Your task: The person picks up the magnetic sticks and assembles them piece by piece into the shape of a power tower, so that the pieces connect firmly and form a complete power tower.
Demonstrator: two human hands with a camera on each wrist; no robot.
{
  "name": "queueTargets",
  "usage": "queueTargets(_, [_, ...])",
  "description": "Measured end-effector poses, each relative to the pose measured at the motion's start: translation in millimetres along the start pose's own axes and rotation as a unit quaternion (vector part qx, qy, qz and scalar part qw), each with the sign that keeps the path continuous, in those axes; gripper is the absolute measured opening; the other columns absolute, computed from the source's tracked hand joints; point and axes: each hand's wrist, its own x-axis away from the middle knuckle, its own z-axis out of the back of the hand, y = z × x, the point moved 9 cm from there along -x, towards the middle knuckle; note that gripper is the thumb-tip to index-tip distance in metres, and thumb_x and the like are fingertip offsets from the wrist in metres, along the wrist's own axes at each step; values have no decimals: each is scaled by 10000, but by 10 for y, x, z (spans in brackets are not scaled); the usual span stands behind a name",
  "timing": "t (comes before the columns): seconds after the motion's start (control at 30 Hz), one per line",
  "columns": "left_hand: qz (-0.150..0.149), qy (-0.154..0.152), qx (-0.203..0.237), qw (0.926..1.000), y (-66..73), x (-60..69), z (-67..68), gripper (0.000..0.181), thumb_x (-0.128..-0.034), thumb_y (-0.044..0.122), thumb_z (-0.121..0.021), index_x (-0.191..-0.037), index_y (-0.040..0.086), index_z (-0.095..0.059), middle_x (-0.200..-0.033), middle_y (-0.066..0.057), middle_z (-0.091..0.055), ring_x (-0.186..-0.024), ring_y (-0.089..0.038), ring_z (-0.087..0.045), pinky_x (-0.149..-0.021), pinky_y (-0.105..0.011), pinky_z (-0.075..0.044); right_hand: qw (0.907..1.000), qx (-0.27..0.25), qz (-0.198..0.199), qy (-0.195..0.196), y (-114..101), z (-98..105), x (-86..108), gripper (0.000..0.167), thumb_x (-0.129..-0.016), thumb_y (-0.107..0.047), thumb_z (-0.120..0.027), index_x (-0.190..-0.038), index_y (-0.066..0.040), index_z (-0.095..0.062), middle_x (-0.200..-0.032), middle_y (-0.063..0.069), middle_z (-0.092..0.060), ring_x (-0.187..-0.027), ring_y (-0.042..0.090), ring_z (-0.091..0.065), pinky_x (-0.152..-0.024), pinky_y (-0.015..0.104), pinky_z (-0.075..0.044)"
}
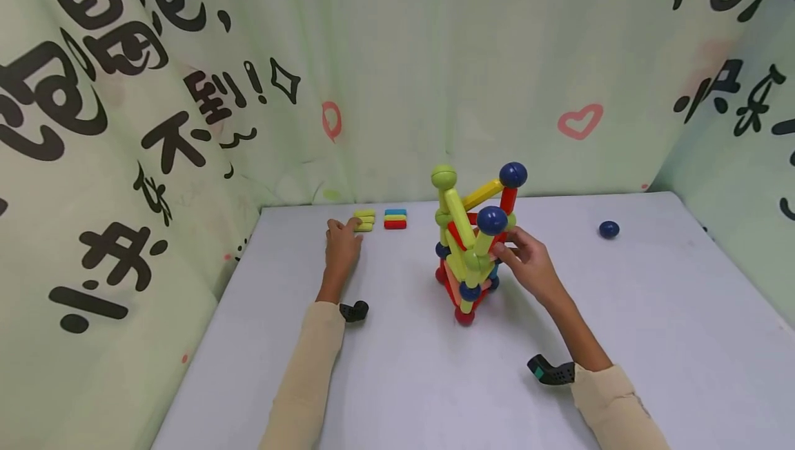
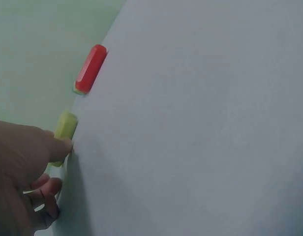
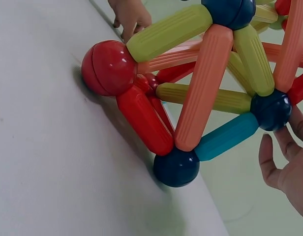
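Note:
My left hand (image 1: 341, 250) pinches a yellow-green rod (image 2: 67, 125) at the table's far edge, where similar yellow-green rods (image 1: 366, 213) lie together. To the right of mid-table stands a tower (image 1: 475, 262) of coloured magnetic rods and balls. Its base has red balls (image 3: 109, 68) and a dark blue ball (image 3: 176, 168); green and blue balls sit higher up. My right hand (image 1: 531, 263) holds the tower's right side, with fingers by a red rod and a dark blue ball (image 3: 272, 110). Some of those fingertips are hidden behind the pieces.
Just right of the left hand, a small group of blue, yellow and red rods (image 1: 395, 223) lies at the far edge. A loose dark blue ball (image 1: 609, 229) rests on the table (image 1: 404, 367) at the right. A printed curtain (image 1: 385, 77) hangs behind the table.

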Motion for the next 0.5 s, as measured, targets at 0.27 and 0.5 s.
queueTargets(0.27, [-435,158,-494,9977,209,79,59,225,-905,169,-698,-1077,49,-615,-1095,-137,-603,-1020,-314,-595,-777,-428,-537,10000,-7,-6,67,5,4,35,390,-995,-156,-556,-1369,-54,-516,-1102,-248,-583,-1053,-25,-559,-828,125,-505])
queueTargets(0.5, [-1255,434,2601,9564,1031,250,569,306,-948,218,-645,-1188,30,-636,-1104,-124,-646,-990,-249,-629,-846,-368,-566,9999,-39,71,119,-5,-5,18,407,-1018,-173,-511,-1395,-23,-484,-1131,-289,-558,-1098,-98,-526,-866,93,-474])
